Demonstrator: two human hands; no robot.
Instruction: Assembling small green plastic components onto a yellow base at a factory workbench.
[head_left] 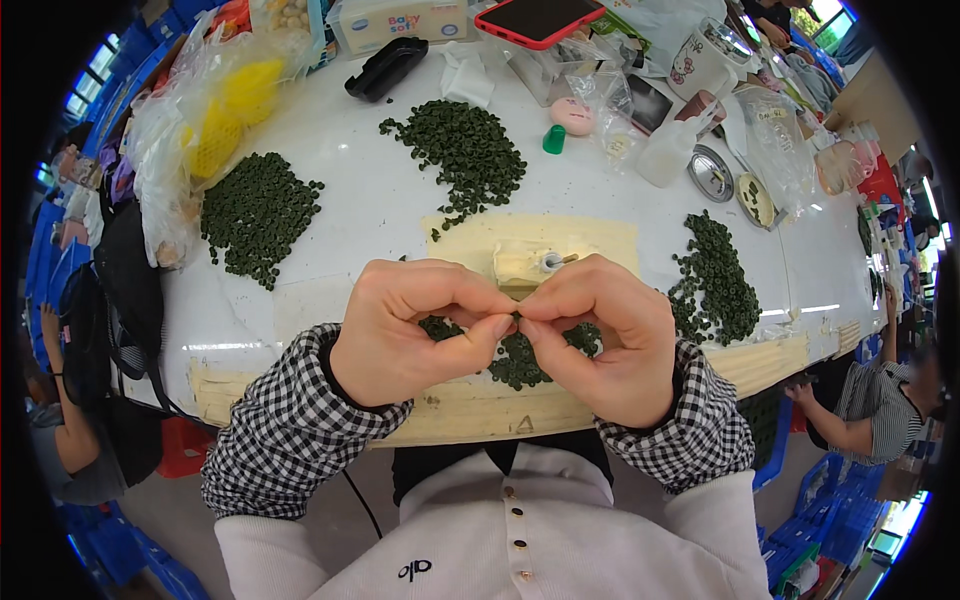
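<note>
A: Rings, small, dark green and rubbery, lie in a heap (520,362) on the white bench (360,215) under both hands.

B: And the hands?

A: The left hand (405,335) and right hand (605,335) meet fingertip to fingertip, pinching one green ring (516,317) between them.

B: Packages?

A: A pale rectangular box (400,20) at twelve o'clock; a yellow-filled clear bag (225,100) at ten.

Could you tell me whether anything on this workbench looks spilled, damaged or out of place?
Nothing looks damaged. The dark green rings lie in loose heaps on the white table, with strays at the edges. Both hands pinch one ring between their fingertips.
</note>
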